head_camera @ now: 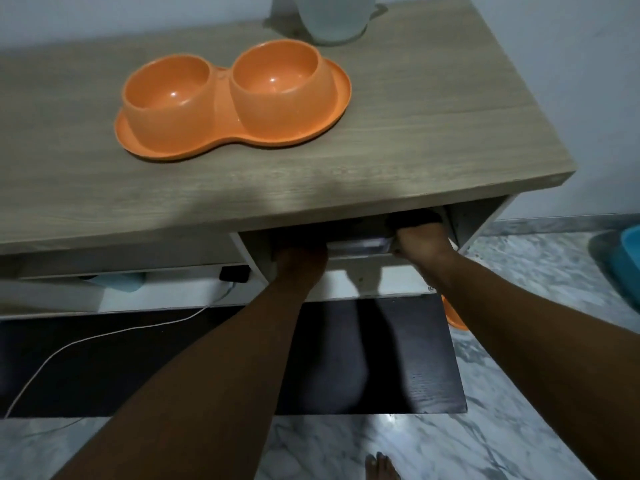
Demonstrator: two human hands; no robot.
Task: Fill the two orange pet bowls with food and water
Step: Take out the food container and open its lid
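An orange double pet bowl (221, 109) stands on the wooden cabinet top (415, 126); both cups look bare inside. A pale jug (332, 19) stands behind it at the back edge, cut off by the frame. Both arms reach into the open compartment under the top. My left hand (301, 261) is at the left end and my right hand (420, 242) at the right end of a pale, flat container (360, 245) on the shelf. My fingers are mostly hidden under the top. The container's contents cannot be made out.
The dark cabinet door (398, 358) hangs open and flat below my arms. A white cable (104, 336) runs across the lower left shelf. An orange object (453, 318) peeks out by the door's right edge, and a blue tub (628, 261) sits on the marble floor.
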